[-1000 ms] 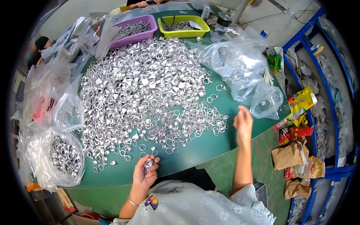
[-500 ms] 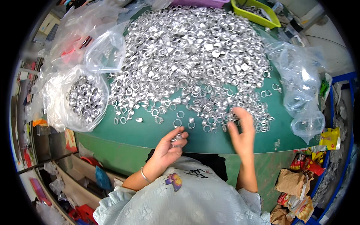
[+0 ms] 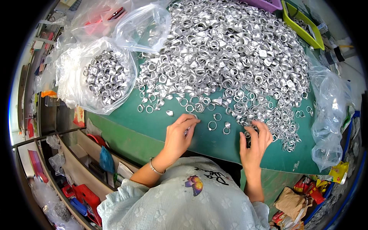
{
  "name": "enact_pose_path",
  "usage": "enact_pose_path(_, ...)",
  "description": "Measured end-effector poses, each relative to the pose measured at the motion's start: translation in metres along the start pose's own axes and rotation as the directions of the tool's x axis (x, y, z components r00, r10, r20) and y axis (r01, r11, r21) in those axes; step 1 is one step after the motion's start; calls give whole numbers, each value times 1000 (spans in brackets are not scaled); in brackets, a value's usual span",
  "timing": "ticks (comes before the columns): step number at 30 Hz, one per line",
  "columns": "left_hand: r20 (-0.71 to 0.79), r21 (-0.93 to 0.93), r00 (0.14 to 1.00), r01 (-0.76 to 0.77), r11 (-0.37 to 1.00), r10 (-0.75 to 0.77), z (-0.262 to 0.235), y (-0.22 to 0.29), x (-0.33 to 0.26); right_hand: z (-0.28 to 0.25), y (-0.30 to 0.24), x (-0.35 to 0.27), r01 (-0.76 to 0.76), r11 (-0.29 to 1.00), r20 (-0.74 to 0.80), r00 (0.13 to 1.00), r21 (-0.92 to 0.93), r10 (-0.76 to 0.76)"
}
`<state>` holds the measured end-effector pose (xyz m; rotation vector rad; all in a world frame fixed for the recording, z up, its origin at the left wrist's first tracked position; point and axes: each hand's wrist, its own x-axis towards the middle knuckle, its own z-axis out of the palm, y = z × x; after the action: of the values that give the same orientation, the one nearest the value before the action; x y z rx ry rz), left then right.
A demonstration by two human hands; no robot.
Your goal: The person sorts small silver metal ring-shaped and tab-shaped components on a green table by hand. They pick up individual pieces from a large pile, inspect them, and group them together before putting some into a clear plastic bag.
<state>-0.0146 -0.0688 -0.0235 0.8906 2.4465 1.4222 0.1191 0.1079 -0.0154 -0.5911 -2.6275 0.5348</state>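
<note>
A large heap of silver-coloured metal rings (image 3: 237,53) covers the far part of the green table (image 3: 153,128). At the table's near edge my left hand (image 3: 179,135) is curled round a few rings, mostly hidden by its fingers; its fingertips are close to a ring on the tabletop. My right hand (image 3: 256,145) reaches the near edge of the heap, thumb and fingers apart, fingertips touching the rings there. Between my hands a loose plain ring (image 3: 212,125) lies flat, with a few others beside it.
A clear plastic bag (image 3: 71,82) holding more rings stands open at the left. Crumpled clear bags (image 3: 327,115) lie along the right edge. A yellow-green tray (image 3: 304,27) and a purple tray (image 3: 268,5) are at the back right. Open drawers (image 3: 92,153) sit below left.
The view has swung, so the table appears shifted right. My left hand has moved onto the table edge, its palm turned down. My right hand has come back slightly, fingers still at the heap's edge.
</note>
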Motion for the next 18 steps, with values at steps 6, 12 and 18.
enact_pose_path(6,-72,135,997,-5,991,14,5,-3,16,41,-50,32,44,999,101,994,-1,-43)
enact_pose_path(12,37,300,999,-21,954,11,3,-8,31,32,-42,27,-346,680,236,938,646,253)
enact_pose_path(18,308,-486,892,446,752,-330,-12,-1,27,30,-42,11,-495,-331,573,795,803,200)
